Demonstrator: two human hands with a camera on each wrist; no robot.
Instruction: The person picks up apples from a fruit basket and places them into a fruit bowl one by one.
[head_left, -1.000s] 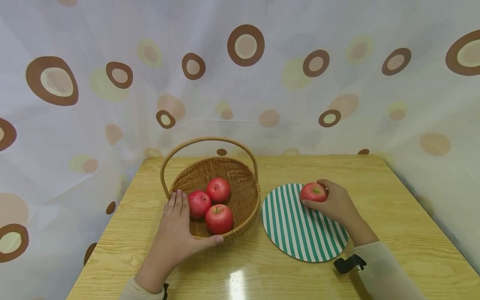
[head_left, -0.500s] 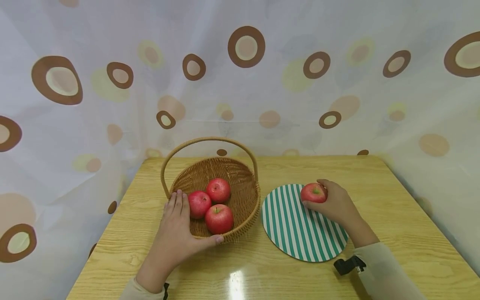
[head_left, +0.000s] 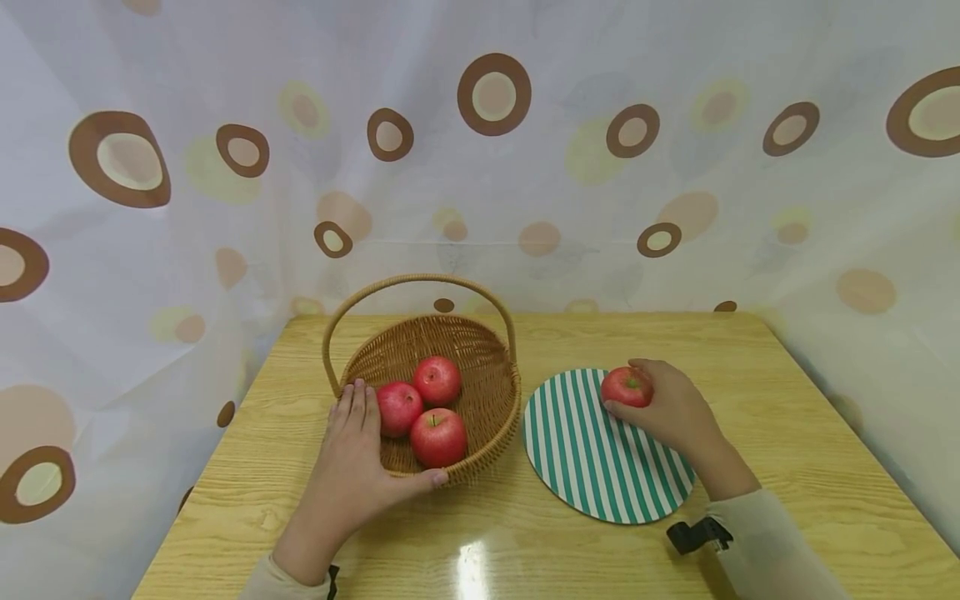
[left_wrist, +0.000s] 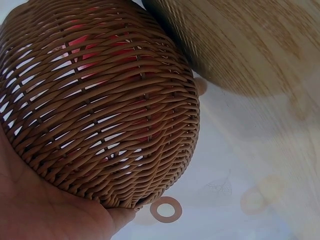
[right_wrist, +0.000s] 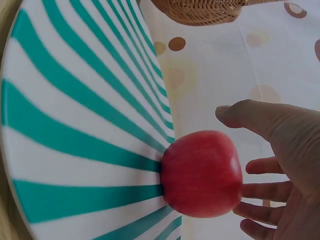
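A wicker basket [head_left: 495,350] with a hoop handle holds three red apples [head_left: 437,438] on the wooden table. My left hand [head_left: 352,467] lies flat against its near left wall, fingers straight, thumb along the front; the left wrist view shows the woven wall [left_wrist: 100,100] on my palm [left_wrist: 35,210]. A fourth red apple [head_left: 625,387] sits on the far edge of a round green-and-white striped plate [head_left: 592,458]. My right hand [head_left: 675,412] cups around it. In the right wrist view that apple [right_wrist: 202,172] stands on the plate [right_wrist: 75,125] with my thumb and spread fingers [right_wrist: 280,150] apart from it.
The wooden table [head_left: 787,467] is walled at the back and sides by a white curtain [head_left: 525,208] with brown circles. A black wrist mount [head_left: 697,533] shows on my right sleeve. Bare tabletop lies in front of the basket and right of the plate.
Almost nothing has moved. My right hand has eased slightly back from the apple on the plate; the left hand stays on the basket.
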